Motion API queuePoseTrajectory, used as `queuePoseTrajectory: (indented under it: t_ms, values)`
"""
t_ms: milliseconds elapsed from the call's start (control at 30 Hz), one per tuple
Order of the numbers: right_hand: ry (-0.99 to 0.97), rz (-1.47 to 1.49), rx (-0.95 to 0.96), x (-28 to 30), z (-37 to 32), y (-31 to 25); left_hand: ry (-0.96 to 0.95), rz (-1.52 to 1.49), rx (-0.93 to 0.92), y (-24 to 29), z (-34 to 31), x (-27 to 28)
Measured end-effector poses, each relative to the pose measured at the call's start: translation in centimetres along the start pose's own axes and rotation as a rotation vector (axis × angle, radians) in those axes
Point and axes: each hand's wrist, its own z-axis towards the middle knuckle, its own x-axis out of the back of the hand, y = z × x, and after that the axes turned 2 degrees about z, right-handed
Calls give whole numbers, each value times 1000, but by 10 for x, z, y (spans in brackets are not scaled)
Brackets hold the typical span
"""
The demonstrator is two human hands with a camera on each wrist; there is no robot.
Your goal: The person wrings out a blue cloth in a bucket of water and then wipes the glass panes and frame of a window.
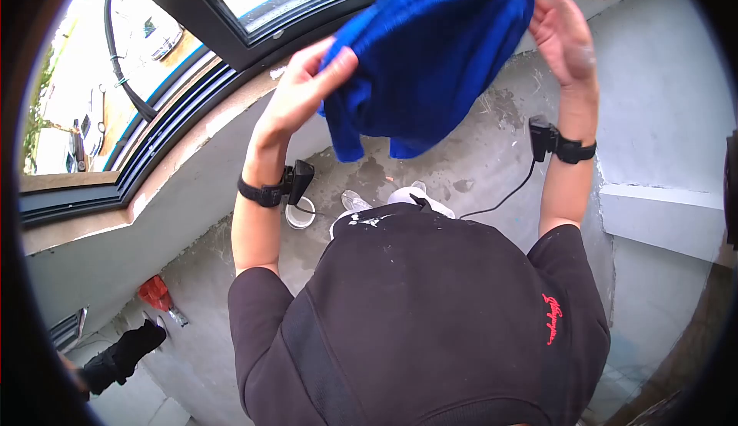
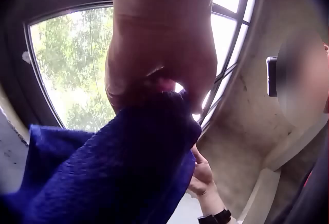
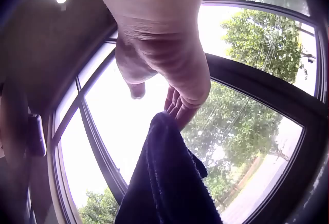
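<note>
A blue towel [image 1: 430, 64] hangs spread in front of the person at window height, its lower edge loose. The left hand [image 1: 304, 88] pinches its left edge between thumb and fingers. In the left wrist view the towel [image 2: 118, 167] drapes down from that hand [image 2: 159, 70]. At the towel's right edge is the right hand [image 1: 565, 34], fingers extended and thumb apart. The right wrist view shows the right hand's fingers [image 3: 177, 106] just behind the towel's folded top [image 3: 164, 157], the thumb standing away from the cloth.
A dark-framed window [image 1: 223, 11] and its sill [image 1: 177, 153] run along the front and left. A white bucket [image 1: 300, 214] stands on the floor near the feet. Further left lie a red bag [image 1: 156, 293] and another person's dark-trousered leg [image 1: 127, 357].
</note>
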Motion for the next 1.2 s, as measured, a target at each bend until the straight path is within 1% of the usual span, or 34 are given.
queuePoseTrajectory:
  t_ms: [33,100,133,167,200,233,267,300,333,367,433,500,533,567,667,700,767,800,833,867,900,967,1000,1033,1067,1100,1133,1167,1200]
  values:
    - [-35,92,151,21,1,-11,106,-260,-11,2,13,-11]
    - [18,-344,313,42,-11,12,5,-485,-64,3,41,-24]
    - [-10,-296,269,51,-5,14,27,-507,-62,2,42,-29]
    - [-125,-221,-104,63,-37,87,-32,-520,-98,-8,63,-35]
    - [-242,-52,-340,67,-51,133,-10,-580,-81,-10,70,-47]
    - [-287,15,-307,54,-65,168,15,-638,-66,-12,73,-56]
    - [-307,191,-515,51,-78,192,25,-588,-64,-20,75,-57]
    - [-299,215,-574,35,-85,191,34,-536,-61,-28,74,-58]
    - [-313,200,-588,32,-85,196,122,-445,-12,-30,70,-63]
    - [-322,184,-599,30,-86,200,114,-431,31,-35,65,-62]
    - [-251,245,-542,31,-82,197,160,-308,29,-39,50,-61]
    - [-168,334,-491,36,-75,188,220,-286,47,-37,32,-58]
    - [-141,322,-462,38,-71,180,268,-279,60,-36,21,-56]
    - [-114,304,-436,40,-66,173,282,-247,99,-43,11,-47]
    - [-124,359,-336,50,-52,150,303,-138,229,-50,-16,-33]
    - [-115,364,-329,55,-47,145,378,-105,304,-52,-23,-31]
    - [-94,224,-304,58,-41,134,429,-168,373,-63,-37,-22]
    - [-90,216,-307,55,-38,127,472,-173,366,-69,-44,-15]
    - [-141,7,-253,51,-36,118,516,-174,358,-72,-50,-11]
    - [-192,-202,-197,48,-34,113,560,-148,297,-74,-56,-10]
    - [-194,-206,-197,47,-32,111,561,-152,294,-75,-62,-6]
    - [-295,-153,-223,44,-29,109,653,-134,143,-77,-79,3]
    - [-302,-157,-225,37,-30,106,641,-312,-24,-77,-85,6]
    - [-306,-51,-275,27,-36,101,614,-555,-140,-86,-97,11]
    - [-308,56,-323,15,-40,98,719,-632,-144,-102,-100,10]
    - [-314,106,-314,2,-41,100,821,-707,-148,-116,-97,3]
    - [-328,162,-311,-13,-41,104,886,-683,-74,-142,-94,-3]
    - [-343,217,-308,-28,-42,108,923,-777,27,-170,-94,-15]
    - [-362,283,-362,-41,-39,113,911,-883,269,-198,-99,-25]
